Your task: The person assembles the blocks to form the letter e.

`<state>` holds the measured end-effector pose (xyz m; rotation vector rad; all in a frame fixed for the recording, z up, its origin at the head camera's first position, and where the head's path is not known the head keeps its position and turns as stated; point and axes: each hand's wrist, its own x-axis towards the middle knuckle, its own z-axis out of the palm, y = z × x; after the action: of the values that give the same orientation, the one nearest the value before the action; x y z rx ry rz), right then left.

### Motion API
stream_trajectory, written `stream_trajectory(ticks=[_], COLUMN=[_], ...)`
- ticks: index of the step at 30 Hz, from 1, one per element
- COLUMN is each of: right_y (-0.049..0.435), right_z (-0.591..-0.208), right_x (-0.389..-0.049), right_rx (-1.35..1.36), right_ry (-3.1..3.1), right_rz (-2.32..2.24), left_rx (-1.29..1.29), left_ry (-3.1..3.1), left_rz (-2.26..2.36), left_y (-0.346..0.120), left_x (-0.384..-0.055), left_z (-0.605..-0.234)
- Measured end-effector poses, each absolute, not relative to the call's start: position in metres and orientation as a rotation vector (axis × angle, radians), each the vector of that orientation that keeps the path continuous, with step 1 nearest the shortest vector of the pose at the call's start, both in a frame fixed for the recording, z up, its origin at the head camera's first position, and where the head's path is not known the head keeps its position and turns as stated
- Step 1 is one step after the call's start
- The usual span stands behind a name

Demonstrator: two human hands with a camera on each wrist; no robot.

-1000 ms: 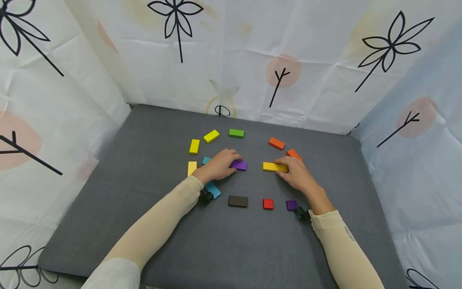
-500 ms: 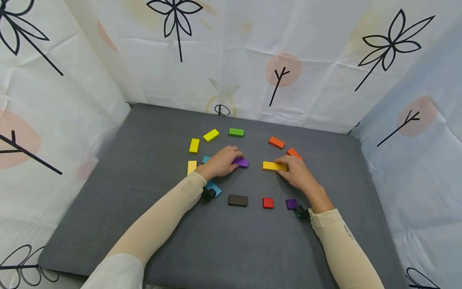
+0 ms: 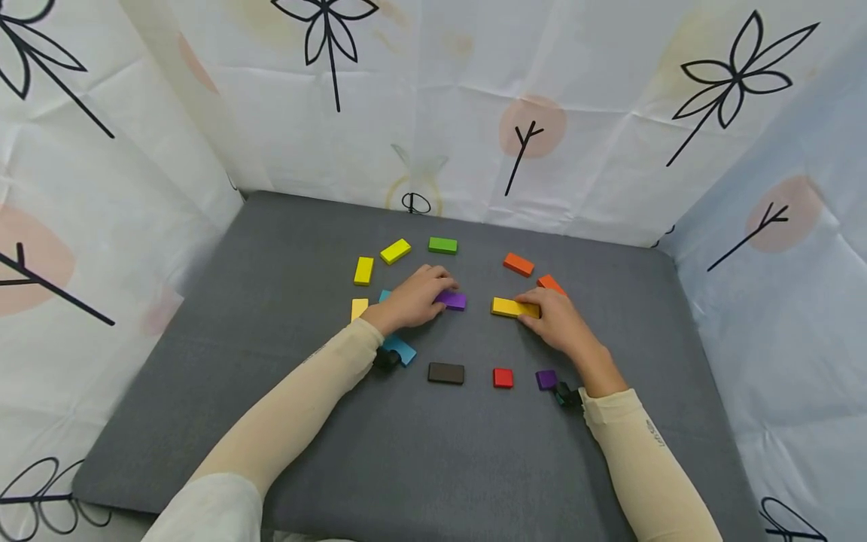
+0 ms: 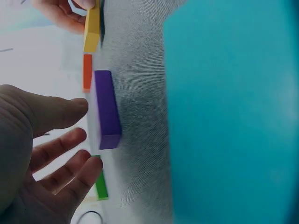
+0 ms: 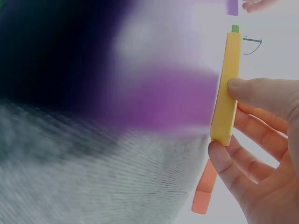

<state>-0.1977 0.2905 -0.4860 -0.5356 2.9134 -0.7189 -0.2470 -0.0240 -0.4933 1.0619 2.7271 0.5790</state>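
My left hand (image 3: 416, 297) is at the left end of a purple block (image 3: 454, 301) on the grey table. In the left wrist view, the thumb and fingers are spread beside that purple block (image 4: 108, 107), with a gap between the thumb and it. My right hand (image 3: 558, 320) pinches the right part of a long golden-yellow block (image 3: 504, 307), whose free end points left toward the purple one. The right wrist view shows the thumb on one face of the yellow block (image 5: 225, 93) and a fingertip at its near end.
A loose ring of blocks surrounds the hands: yellow (image 3: 363, 271), green (image 3: 443, 245), orange (image 3: 518, 264), red (image 3: 503, 378), dark brown (image 3: 446, 373) and small purple (image 3: 546, 379). Blue blocks (image 3: 400, 349) lie partly under my left wrist. Patterned white cloth (image 3: 460, 150) hangs behind.
The purple block shifted slightly right and away under my left hand, then stayed put while the left fingers loosened and drew back a little. My right hand and the yellow block have hardly moved.
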Motion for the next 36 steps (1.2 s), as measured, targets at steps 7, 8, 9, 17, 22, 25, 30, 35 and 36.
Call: stream_trajectory(ticks=[7, 8, 9, 17, 22, 25, 30, 35, 36], right_y=[0.286, 0.284, 0.283, 0.27, 0.265, 0.262, 0.256, 0.252, 0.251], right_z=[-0.478, -0.477, -0.476, -0.473, -0.471, -0.47, -0.47, -0.473, -0.473], right_x=[-0.197, -0.197, -0.198, -0.2, -0.201, -0.202, -0.206, -0.21, -0.21], right_rx=[-0.552, -0.552, -0.552, -0.586, -0.593, -0.6, -0.626, -0.624, -0.621], right_ry=[2.931, 2.929, 2.926, 2.911, 2.909, 2.911, 2.907, 2.901, 2.9], right_rz=[-0.709, -0.707, -0.704, -0.727, -0.722, -0.713, -0.688, -0.653, -0.649], left_rx=[1.217, 1.231, 1.241, 1.256, 1.242, 1.243, 1.236, 1.233, 1.231], left_ry=[2.667, 2.668, 2.669, 2.666, 2.652, 2.655, 2.652, 2.642, 2.639], left_rz=[0.405, 0.38, 0.361, 0.257, 0.307, 0.316, 0.311, 0.325, 0.325], left_y=[-0.024, -0.024, -0.023, -0.024, -0.024, -0.024, -0.024, -0.024, -0.024], left_x=[-0.231, -0.23, -0.229, -0.223, -0.219, -0.218, -0.218, -0.219, -0.219], left_z=[-0.478, -0.478, -0.478, -0.487, -0.487, -0.484, -0.484, -0.485, -0.485])
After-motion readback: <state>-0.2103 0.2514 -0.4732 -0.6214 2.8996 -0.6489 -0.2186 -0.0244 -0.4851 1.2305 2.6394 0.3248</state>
